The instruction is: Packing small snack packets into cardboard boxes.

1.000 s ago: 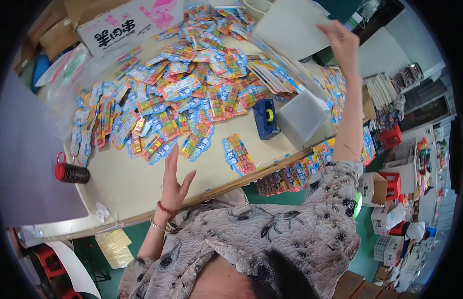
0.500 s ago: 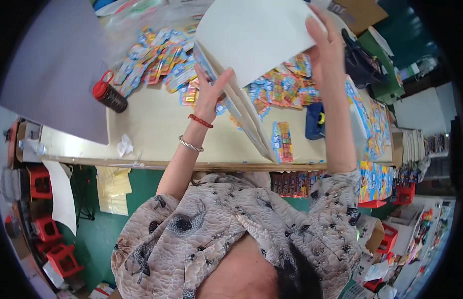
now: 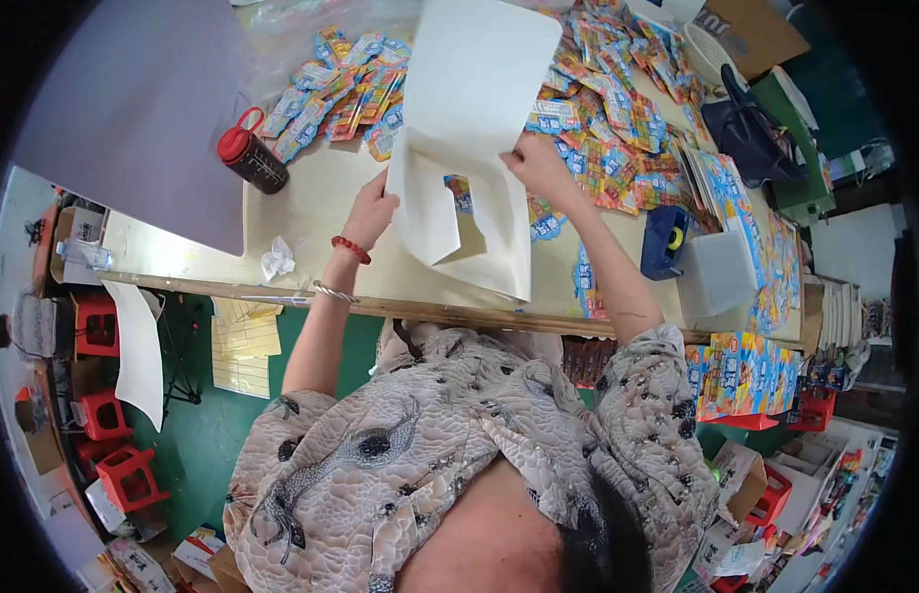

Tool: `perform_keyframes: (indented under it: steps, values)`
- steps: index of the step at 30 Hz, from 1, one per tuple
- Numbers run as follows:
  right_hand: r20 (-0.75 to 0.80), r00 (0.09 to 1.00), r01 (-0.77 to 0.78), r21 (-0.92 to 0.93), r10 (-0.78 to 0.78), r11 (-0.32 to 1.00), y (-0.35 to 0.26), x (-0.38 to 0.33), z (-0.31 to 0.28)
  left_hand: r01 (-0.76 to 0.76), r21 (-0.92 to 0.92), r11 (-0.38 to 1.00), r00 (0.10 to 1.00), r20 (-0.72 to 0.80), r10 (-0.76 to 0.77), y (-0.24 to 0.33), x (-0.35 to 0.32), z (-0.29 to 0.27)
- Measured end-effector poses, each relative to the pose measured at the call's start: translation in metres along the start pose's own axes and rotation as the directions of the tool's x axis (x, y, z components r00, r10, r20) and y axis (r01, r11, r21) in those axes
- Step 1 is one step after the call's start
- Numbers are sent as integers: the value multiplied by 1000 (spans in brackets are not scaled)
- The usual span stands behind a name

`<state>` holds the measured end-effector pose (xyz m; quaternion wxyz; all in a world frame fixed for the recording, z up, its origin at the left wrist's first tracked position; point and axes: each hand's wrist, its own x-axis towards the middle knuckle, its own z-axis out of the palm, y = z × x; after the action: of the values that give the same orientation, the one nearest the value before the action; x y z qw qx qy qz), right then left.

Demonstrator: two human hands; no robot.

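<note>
A white cardboard carton (image 3: 479, 89) with a long raised flap is held up over the table, its plain inner side showing. Through a cut-out in its lower part, a colourful packet shows behind. My left hand (image 3: 372, 210) is closed on the carton's left edge, a red bead bracelet at the wrist. On the opposite edge my right hand (image 3: 540, 168) pinches the board between thumb and fingers. Beyond the carton, blue, red and yellow packets lie in a left heap (image 3: 326, 99) and a larger right heap (image 3: 617, 128). One packet (image 3: 586, 282) lies near the front edge, partly hidden by my right forearm.
Left of the carton are a dark bottle with a red lid (image 3: 252, 158) and a crumpled tissue (image 3: 277, 259). A blue tape dispenser (image 3: 665, 242) and a clear plastic box (image 3: 716, 277) stand at the right. Behind them sits a dark bag (image 3: 751, 138). Red stools (image 3: 131, 476) stand below.
The carton has gone from flattened and slanted to opened out and facing me. My right hand has come down from the flap's top to its side edge; my left hand has closed on the other edge.
</note>
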<state>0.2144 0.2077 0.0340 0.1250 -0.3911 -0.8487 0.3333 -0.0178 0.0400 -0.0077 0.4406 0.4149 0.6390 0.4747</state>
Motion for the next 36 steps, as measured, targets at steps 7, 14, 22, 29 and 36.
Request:
perform_keyframes:
  steps: [7,14,22,29,36]
  values:
    - [-260,962,44,-143,-81,989,8,-4,6,-136,746,652,959,-67,276,7,-8,-19]
    - [-557,805,6,-338,-205,941,-15,-29,36,-577,817,3,817,577,11,15,-9,28]
    - [-336,907,90,-439,-256,894,-23,-50,29,-314,870,381,918,380,-112,33,-16,45]
    - [19,615,660,-560,-788,501,-48,-23,50,-333,854,401,900,414,-135,24,-10,44]
    - [635,691,624,-283,-345,728,-36,41,39,-354,845,401,848,471,-244,24,-12,41]
